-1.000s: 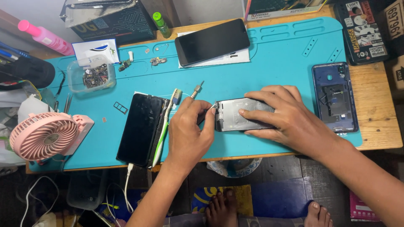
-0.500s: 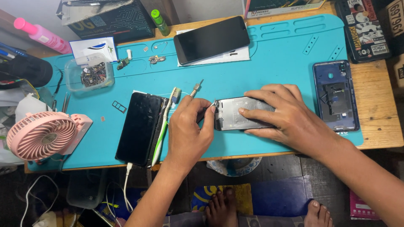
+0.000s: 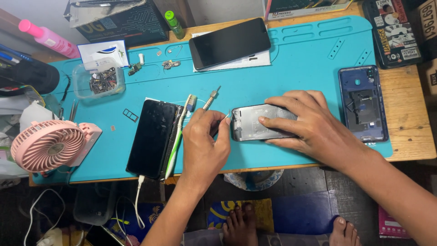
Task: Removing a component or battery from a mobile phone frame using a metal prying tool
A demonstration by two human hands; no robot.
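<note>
Near the teal mat's (image 3: 296, 54) front edge, our right hand (image 3: 314, 127) presses spread fingers on the thin grey phone frame (image 3: 255, 124); our left hand (image 3: 205, 146) pinches a slim screwdriver (image 3: 210, 99). The frame looks light, fragile, best held by its edges.

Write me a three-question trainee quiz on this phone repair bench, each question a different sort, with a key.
1. True or false: the right hand presses flat on the grey phone frame lying on the teal mat.
2. Which thing lies directly left of the left hand? A) the pink fan B) the black phone with a cable C) the blue back cover
3. Fill in: the clear plastic box of small parts sits near the mat's far ____ corner.

Key
1. True.
2. B; a toothbrush lies along its edge.
3. Left.
</note>
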